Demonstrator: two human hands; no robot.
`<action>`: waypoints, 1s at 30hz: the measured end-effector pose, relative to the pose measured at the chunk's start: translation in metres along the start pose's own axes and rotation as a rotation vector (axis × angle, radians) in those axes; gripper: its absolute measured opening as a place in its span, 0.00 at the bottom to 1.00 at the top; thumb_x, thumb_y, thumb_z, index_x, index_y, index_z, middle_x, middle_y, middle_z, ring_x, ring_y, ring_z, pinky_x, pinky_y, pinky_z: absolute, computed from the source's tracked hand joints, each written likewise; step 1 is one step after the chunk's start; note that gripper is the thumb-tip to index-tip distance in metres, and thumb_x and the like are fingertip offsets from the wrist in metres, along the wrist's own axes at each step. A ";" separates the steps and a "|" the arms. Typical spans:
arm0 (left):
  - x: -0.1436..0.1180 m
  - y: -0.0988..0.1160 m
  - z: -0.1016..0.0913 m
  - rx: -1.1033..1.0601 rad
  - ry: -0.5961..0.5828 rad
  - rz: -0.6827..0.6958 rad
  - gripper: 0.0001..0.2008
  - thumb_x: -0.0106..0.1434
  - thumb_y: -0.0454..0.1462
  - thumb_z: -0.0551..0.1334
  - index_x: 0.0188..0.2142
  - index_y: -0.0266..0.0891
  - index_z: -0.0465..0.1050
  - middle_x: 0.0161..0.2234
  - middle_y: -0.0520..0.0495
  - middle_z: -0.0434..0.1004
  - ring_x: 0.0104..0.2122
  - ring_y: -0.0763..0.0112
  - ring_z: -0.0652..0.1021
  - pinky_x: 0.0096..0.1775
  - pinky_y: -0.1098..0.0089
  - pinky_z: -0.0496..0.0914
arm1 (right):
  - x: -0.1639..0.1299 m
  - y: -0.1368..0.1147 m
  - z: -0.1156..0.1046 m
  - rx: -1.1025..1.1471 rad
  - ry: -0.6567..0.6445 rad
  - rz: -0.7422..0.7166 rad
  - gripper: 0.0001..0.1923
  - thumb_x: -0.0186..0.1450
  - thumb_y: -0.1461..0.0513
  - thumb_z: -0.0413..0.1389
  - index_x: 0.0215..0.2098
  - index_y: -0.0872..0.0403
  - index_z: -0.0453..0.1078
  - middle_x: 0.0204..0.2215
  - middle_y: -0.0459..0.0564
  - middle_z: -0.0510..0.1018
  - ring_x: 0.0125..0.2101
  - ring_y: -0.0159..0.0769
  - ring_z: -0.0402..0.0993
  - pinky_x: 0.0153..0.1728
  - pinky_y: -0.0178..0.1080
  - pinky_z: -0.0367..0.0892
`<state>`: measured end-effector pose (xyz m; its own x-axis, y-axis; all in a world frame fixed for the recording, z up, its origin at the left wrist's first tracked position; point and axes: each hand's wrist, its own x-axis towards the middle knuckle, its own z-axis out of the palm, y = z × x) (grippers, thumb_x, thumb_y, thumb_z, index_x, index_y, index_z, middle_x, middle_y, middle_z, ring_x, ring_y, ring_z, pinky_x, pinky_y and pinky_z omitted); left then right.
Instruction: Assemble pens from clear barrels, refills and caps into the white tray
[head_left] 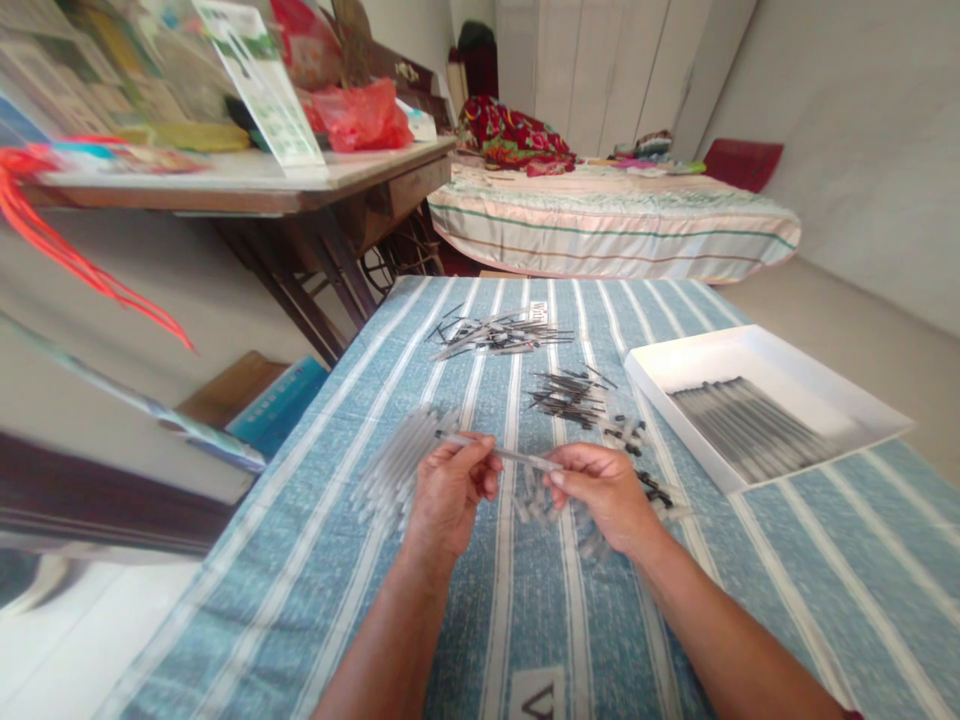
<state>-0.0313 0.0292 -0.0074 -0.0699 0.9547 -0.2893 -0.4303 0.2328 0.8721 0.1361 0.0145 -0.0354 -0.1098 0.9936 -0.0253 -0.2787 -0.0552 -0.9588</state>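
A blue cloth [787,600] with white stripes covers the work surface. Behind it stands a bed [615,225] with a striped cover and a red bundle [510,130] on top. To the left is a wooden table [247,185] with papers and a red bag [364,115] on it. The walls and floor are pale.

On the right side of the cloth sits a flat white tray [757,355]. Inside it lie many dark, thin sticks [750,430], side by side in a neat row.

Loose piles lie on the cloth too. A pile of clear tubes [397,465] is just beside the left hand. A pile of thin dark and grey pieces [499,335] is farther back, and a smaller dark pile [570,395] is near the tray.

The left hand [450,495] and the right hand [604,495] hold one clear pen tube [499,452] between them, above the cloth. The fingers of each hand pinch one end of it.
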 end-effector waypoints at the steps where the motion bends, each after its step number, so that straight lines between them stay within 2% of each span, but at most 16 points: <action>1: 0.000 0.000 0.000 0.002 0.004 0.000 0.08 0.46 0.35 0.67 0.25 0.35 0.69 0.15 0.53 0.72 0.11 0.80 0.66 0.14 0.78 0.59 | 0.000 0.001 0.000 -0.026 0.008 0.001 0.07 0.49 0.62 0.63 0.27 0.56 0.75 0.19 0.45 0.76 0.17 0.27 0.67 0.19 0.31 0.66; 5: 0.001 -0.002 0.000 0.017 0.007 0.002 0.08 0.47 0.35 0.66 0.25 0.35 0.69 0.15 0.53 0.72 0.11 0.79 0.66 0.14 0.78 0.59 | 0.001 0.006 -0.001 -0.096 0.040 -0.006 0.08 0.50 0.61 0.63 0.27 0.56 0.75 0.17 0.43 0.74 0.15 0.26 0.66 0.18 0.30 0.66; 13: 0.001 -0.007 0.004 -0.002 0.005 -0.003 0.08 0.47 0.34 0.66 0.25 0.36 0.67 0.15 0.53 0.72 0.11 0.78 0.66 0.14 0.76 0.61 | 0.001 0.009 0.003 -0.098 0.145 -0.019 0.06 0.50 0.61 0.63 0.24 0.56 0.74 0.14 0.43 0.73 0.14 0.26 0.66 0.16 0.30 0.65; 30: 0.000 -0.007 0.006 0.011 0.023 0.004 0.09 0.45 0.35 0.66 0.25 0.36 0.67 0.14 0.54 0.70 0.11 0.78 0.65 0.13 0.76 0.59 | 0.001 0.015 0.007 -0.143 0.092 -0.053 0.06 0.54 0.60 0.59 0.26 0.56 0.72 0.16 0.43 0.73 0.15 0.27 0.66 0.17 0.30 0.64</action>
<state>-0.0228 0.0288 -0.0116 -0.0926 0.9510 -0.2950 -0.4199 0.2314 0.8776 0.1256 0.0144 -0.0478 -0.0089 0.9999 0.0072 -0.1430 0.0059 -0.9897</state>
